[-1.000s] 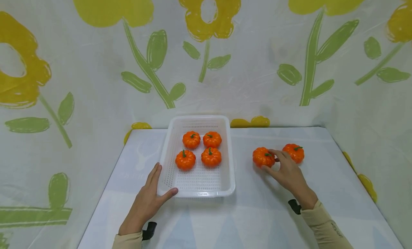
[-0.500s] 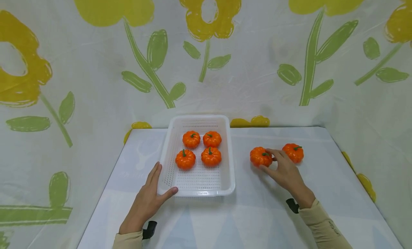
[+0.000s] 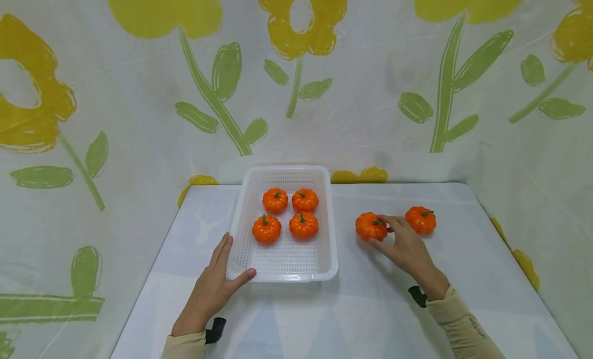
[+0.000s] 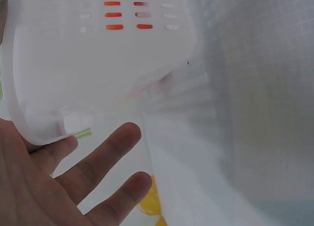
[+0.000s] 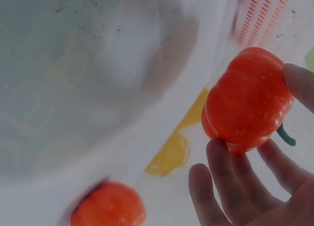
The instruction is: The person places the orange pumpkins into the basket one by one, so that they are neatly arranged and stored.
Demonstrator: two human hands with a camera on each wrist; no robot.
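Right hand (image 3: 407,250) grip clamped on an orange pumpkin (image 3: 369,226), thumb and fingers on its sides, between white basket (image 3: 319,276) and a second pumpkin (image 3: 420,221) on the tabletop (image 3: 361,323); left hand (image 3: 210,291) grip apart, fingers spread at the basket's near left corner; four pumpkins (image 3: 303,226) sit inside

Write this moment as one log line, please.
right hand: grips orange pumpkin | left hand: touches white basket at near-left corner | basket: four pumpkins inside | table: one ungripped pumpkin

Pumpkins (image 3: 266,229) glossy, plastic-looking. Basket (image 3: 324,277) smooth, translucent plastic. Sleeves (image 3: 463,325) matt cloth. Tabletop (image 3: 301,328) smooth.
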